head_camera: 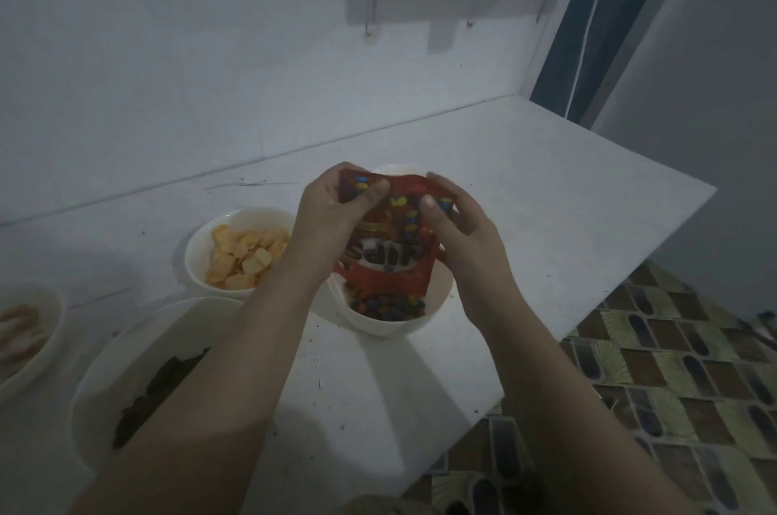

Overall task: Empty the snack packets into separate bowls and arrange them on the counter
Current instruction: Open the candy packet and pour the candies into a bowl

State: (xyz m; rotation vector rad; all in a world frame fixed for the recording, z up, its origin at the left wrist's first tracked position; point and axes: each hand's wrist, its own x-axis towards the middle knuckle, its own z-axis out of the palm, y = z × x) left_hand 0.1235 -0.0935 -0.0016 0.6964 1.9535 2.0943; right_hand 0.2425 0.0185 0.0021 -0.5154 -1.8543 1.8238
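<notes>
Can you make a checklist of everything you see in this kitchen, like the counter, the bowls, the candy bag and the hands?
Surface: white counter, some dark specks.
Job's things: red candy packet upside down, candies dropping into white bowl; bowl of yellow snacks; bowl of dark snack; bowl at left edge.
Clutter: nothing seen.
Grippers: left hand and right hand both pinch the packet.
Cables: nothing seen.
Surroundings: white wall, patterned floor tiles.
</notes>
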